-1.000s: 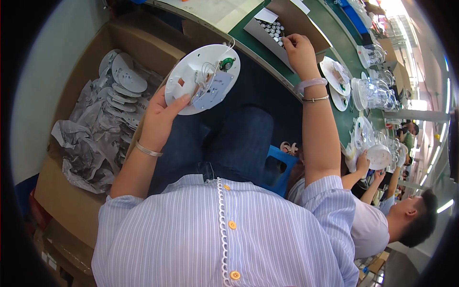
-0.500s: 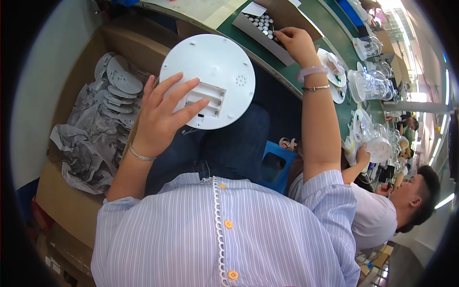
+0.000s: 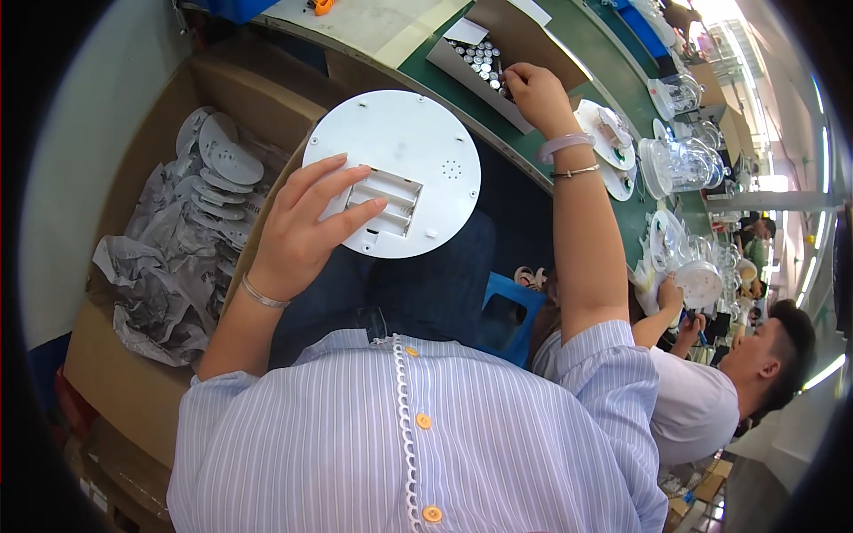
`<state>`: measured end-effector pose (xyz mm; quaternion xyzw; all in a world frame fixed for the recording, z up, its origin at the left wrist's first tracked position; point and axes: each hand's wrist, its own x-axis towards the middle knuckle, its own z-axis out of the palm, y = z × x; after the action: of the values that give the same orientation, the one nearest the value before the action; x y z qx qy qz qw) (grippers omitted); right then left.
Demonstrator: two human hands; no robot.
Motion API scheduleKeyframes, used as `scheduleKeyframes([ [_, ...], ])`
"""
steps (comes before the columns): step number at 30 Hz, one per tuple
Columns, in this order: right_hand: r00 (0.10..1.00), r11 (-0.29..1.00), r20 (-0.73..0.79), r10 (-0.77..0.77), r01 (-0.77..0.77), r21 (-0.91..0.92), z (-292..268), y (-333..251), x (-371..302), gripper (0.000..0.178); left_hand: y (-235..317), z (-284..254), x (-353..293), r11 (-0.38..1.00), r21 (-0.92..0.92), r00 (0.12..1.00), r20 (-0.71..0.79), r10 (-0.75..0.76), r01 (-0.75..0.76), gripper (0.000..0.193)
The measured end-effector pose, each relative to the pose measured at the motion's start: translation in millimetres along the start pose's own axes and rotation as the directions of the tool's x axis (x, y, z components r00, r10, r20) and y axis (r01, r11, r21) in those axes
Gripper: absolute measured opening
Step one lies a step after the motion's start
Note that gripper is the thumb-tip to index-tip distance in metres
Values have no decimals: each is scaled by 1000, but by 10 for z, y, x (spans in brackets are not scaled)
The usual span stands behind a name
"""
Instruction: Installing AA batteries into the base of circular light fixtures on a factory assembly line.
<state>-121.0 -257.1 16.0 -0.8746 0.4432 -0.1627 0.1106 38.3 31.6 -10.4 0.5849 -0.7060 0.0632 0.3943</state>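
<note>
Disc (image 3: 435, 147) in left hand (image 3: 300, 222), fingers (image 3: 355, 217) spread, right hand (image 3: 540, 96) at box (image 3: 471, 82) of batteries (image 3: 482, 60), fingers' hold unclear

Underside of white disc (image 3: 395, 133) hidden, blue object (image 3: 236, 8) cut off

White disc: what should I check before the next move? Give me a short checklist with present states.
1. White disc held by the left hand: ok.
2. Slotted compartment facing the camera: ok.
3. Visible slots filled: not ok, they look bare.
4. Compartment clear of the left hand: not ok, fingertips overlap it.
5. Right hand at the open box of silver-topped cylinders: ok.
6. Cylinder gripped in the right hand: cannot tell.
</note>
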Motion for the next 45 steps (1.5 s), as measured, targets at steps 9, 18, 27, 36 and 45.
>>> scheduleKeyframes([
  [9, 973, 971, 170, -156, 119, 210, -179, -131, -129, 25, 11, 21, -29, 1000, -5, 1000, 2, 1, -1, 30],
  [18, 969, 593, -217, -116, 243, 768, -279, -733, -848, 17, 5, 8, -13, 997, -39, 995, -69, 65, -68, 25],
  [27, 828, 792, -85, -554, 556, 254, -126, -1063, -1327, 18, 93, 88, 14, 989, -67, 988, -89, 129, -135, 22],
  [36, 936, 911, -241, -256, 317, 265, -135, -877, -1442, 66, 114, 95, -34, 997, 23, 989, -127, 81, -78, 21],
  [45, 919, 93, 379, 106, -389, 917, 182, -730, -1689, 65, 162, 193, -68, 982, 42, 982, -30, 188, -187, 18],
])
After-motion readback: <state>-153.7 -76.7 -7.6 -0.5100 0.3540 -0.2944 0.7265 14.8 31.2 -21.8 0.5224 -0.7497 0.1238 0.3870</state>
